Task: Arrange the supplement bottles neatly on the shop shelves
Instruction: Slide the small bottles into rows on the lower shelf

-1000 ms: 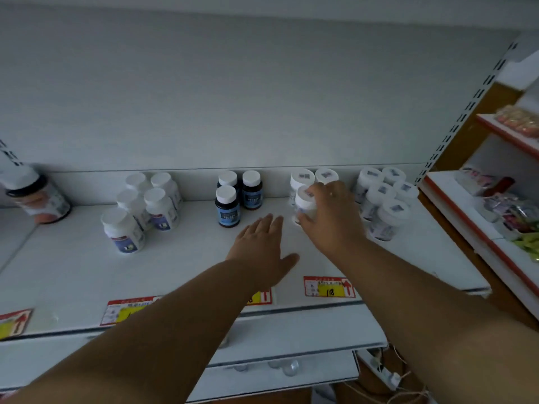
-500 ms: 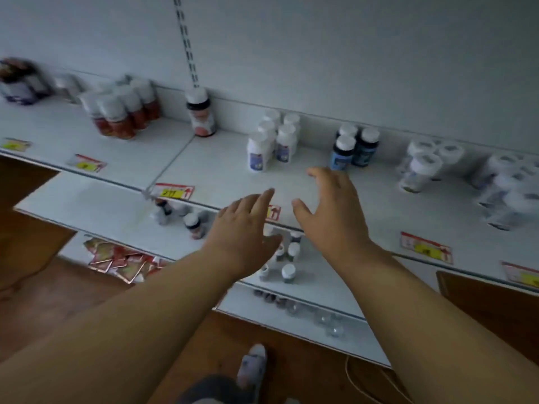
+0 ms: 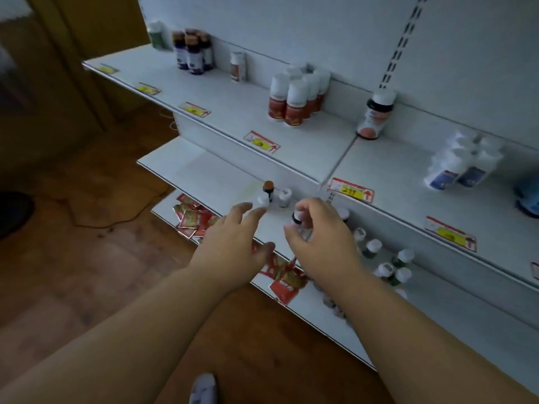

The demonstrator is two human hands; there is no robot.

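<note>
The right hand (image 3: 318, 243) curls thumb and fingers round a small white-capped, dark-collared plastic bottle (image 3: 298, 220) over the lower white shelf (image 3: 204, 173), while the left hand (image 3: 233, 243) hangs beside it, fingers loosely spread and holding nothing. The bottle looks light, rigid and smooth, so a pinch round its body below the cap should hold. The shelf is bare to the left; its near edge, the loose bottles (image 3: 388, 263) on the right and the red sachets (image 3: 192, 220) below limit room.
</note>
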